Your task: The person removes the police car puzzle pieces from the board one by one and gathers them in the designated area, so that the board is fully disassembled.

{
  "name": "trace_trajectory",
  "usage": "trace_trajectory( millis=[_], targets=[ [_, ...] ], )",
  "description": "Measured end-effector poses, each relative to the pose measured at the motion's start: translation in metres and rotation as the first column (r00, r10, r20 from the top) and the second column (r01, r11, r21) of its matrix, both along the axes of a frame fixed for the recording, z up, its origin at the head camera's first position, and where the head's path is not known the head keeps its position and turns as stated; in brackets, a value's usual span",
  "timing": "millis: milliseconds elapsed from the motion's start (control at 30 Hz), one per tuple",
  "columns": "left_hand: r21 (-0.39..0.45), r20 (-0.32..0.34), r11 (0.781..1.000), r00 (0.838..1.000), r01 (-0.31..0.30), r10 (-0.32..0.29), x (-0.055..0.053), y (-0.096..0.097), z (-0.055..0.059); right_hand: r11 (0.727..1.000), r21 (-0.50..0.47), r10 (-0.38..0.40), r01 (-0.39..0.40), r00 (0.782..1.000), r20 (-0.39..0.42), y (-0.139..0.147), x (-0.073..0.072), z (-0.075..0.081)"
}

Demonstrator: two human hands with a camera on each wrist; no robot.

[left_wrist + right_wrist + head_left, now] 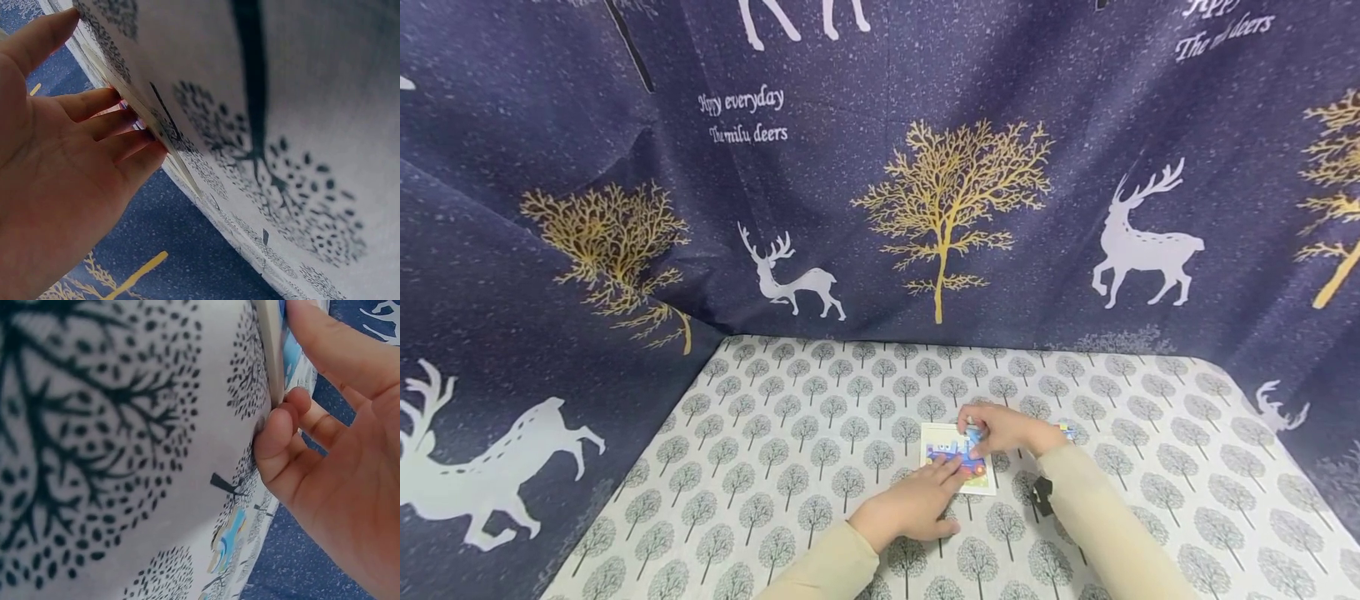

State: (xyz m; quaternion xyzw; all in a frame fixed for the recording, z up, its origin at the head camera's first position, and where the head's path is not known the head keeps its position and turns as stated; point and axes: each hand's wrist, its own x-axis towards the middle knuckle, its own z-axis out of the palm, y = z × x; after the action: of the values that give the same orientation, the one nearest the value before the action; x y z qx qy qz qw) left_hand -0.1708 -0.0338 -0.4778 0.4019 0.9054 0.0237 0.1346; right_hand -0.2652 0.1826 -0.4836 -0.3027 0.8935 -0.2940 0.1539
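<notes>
A small picture puzzle board with a pale border and a blue vehicle with red wheels lies flat on the cloth. My left hand rests straight fingertips on its lower left part; in the left wrist view the board's edge shows under those fingertips. At the board's upper right, my right hand pinches a blue puzzle piece between thumb and index finger, against the picture. Its other fingers curl beside the board's edge in the right wrist view. My fingers hide part of the picture.
A loose blue, white and yellow piece lies on the tree-print cloth, partly behind my right wrist in the head view. A dark item of unclear kind is beside the right sleeve. A navy deer-print curtain hangs behind.
</notes>
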Motion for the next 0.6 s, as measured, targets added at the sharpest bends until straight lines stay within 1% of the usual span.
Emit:
trace_trajectory(
  millis=[167,433,500,600],
  targets=[
    [-0.002,-0.022,1.0,1.0,0.007,-0.007,0.0,0.0,0.0,1.0,-0.025,-0.012,0.012,1.0,-0.017,-0.002,0.001,0.001],
    [0.001,-0.022,1.0,1.0,0.0,0.0,0.0,0.0,0.002,0.991,-0.132,-0.032,0.031,0.999,-0.007,-0.001,0.01,0.003],
    [0.004,-0.018,1.0,1.0,0.0,0.001,0.0,0.0,0.002,0.988,-0.15,-0.038,0.035,0.999,-0.019,0.0,0.011,0.002],
    [0.013,-0.01,1.0,1.0,-0.001,0.001,0.001,0.0,0.004,0.984,-0.172,-0.051,0.039,0.997,-0.063,0.003,0.012,0.001]
  ],
)
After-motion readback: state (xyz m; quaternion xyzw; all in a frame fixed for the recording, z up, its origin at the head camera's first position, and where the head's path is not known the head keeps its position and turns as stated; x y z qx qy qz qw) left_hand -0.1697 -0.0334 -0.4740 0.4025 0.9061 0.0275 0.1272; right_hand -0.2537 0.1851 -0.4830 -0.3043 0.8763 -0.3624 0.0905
